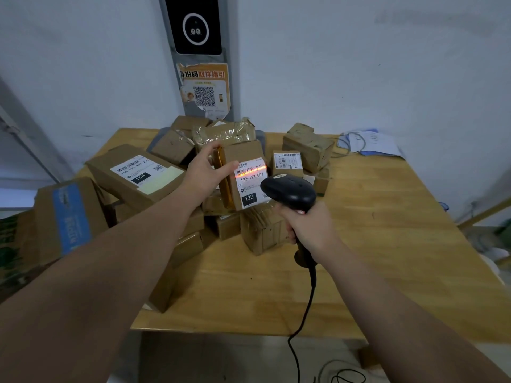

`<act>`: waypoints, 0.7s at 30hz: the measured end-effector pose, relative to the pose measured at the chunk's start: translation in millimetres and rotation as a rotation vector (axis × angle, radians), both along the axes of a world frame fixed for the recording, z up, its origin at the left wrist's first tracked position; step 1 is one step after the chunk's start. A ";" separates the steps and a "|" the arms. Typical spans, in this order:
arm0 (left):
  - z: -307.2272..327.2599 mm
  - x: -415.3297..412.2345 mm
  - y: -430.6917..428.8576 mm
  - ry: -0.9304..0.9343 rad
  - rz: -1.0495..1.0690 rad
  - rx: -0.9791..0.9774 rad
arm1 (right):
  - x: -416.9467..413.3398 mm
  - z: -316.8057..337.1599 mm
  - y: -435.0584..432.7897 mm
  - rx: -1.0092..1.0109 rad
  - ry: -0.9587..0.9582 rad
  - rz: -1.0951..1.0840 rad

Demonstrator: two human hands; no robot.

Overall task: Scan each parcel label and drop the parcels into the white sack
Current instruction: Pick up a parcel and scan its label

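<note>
At frame centre my left hand (204,174) grips the parcel (244,152), label (253,186) tilted up, so the scanner (289,190) clenched in my right hand (312,226) lays its beam (261,168) across the barcode (246,171).

Wooden table (359,244); piled parcels (262,233)

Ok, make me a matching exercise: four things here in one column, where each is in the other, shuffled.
1 barcode scanner
2 parcel marked 122
3 parcel marked 15H
4 QR code poster

a atop the parcel pile, left
b stuck on the grey post
c gripped in the right hand
d held in the left hand

Pairs: 1-c, 2-d, 3-a, 4-b
</note>
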State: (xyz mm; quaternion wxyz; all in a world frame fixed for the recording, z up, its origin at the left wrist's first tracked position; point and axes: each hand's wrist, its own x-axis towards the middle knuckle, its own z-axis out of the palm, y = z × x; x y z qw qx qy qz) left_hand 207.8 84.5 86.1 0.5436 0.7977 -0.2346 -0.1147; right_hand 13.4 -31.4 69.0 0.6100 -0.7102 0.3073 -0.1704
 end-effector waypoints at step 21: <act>-1.0 -8.1 -7.2 0.000 0.017 0.049 | -7.0 -0.7 -0.2 0.049 -0.008 -0.014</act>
